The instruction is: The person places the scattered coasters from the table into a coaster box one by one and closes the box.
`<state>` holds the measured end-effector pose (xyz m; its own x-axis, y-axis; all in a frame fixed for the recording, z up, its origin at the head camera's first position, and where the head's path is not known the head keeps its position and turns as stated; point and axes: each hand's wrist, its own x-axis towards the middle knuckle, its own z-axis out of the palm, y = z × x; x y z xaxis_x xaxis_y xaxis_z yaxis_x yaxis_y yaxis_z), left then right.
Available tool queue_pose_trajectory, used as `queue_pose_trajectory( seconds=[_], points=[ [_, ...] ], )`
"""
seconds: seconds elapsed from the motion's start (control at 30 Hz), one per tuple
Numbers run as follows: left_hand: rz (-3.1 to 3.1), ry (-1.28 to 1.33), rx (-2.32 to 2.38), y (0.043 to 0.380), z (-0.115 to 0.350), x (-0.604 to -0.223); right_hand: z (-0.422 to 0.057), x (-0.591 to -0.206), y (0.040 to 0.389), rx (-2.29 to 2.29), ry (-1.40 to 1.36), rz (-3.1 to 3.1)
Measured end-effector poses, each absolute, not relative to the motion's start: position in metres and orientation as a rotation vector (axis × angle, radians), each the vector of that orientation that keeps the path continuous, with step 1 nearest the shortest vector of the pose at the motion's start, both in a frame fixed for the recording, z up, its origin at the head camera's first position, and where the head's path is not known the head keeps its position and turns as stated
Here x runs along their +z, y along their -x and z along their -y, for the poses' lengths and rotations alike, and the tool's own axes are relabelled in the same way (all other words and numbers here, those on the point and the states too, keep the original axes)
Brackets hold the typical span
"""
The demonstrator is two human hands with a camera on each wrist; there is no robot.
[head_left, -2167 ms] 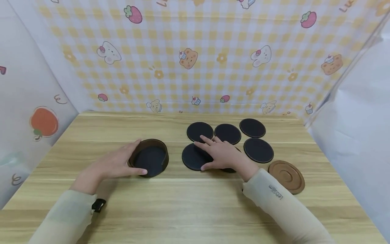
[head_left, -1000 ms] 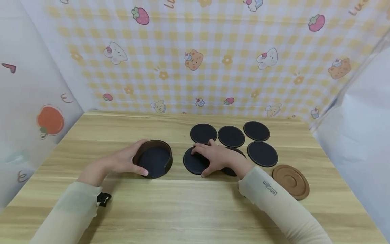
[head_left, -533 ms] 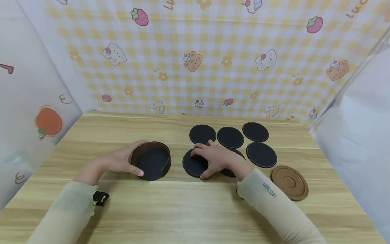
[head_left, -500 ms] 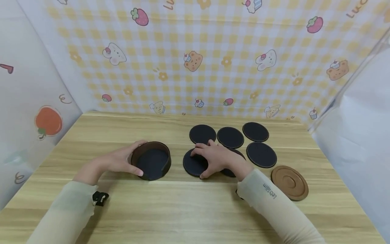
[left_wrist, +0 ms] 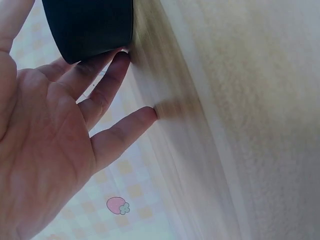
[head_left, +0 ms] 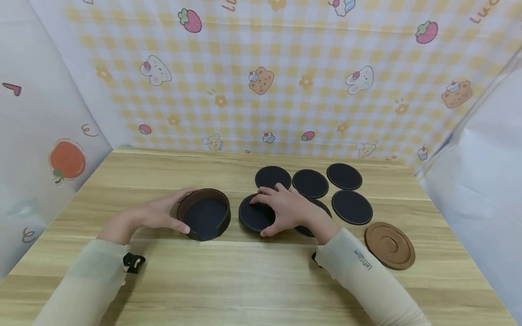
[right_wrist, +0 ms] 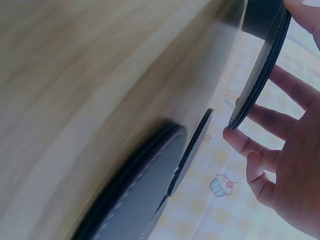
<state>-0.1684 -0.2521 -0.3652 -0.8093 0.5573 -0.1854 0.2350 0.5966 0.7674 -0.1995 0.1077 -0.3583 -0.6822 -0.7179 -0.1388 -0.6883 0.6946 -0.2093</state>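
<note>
So, my right hand [head_left: 287, 209] pinches a coaster [head_left: 254, 215] above the table [head_left: 244, 285], my left hand [head_left: 160, 214] curls round the holder [head_left: 206, 214]; other coasters [head_left: 311, 183] and a disc [head_left: 389, 245] lie near.

Both arms [head_left: 369, 280] reach forward; left hand [head_left: 159, 213] curved, thumb [head_left: 178, 225] spread from the fingers [left_wrist: 121, 136], right hand [head_left: 287, 208] kinda pinching.

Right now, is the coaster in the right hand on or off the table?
Off: the right wrist view shows backdrop between coaster and table.
</note>
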Motion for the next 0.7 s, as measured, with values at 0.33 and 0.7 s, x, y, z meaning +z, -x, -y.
queue_pose_trajectory(
  seconds=[0.33,0.7],
  points=[
    [-2.408,-0.616,1.067,0.17,0.251,-0.363,-0.085,-0.346,0.198,-0.252,1.224,-2.707],
    [-2.401,-0.583,1.05,0.168,0.252,-0.364,-0.048,-0.346,0.201,-0.224,1.314,-2.711]
  ],
)
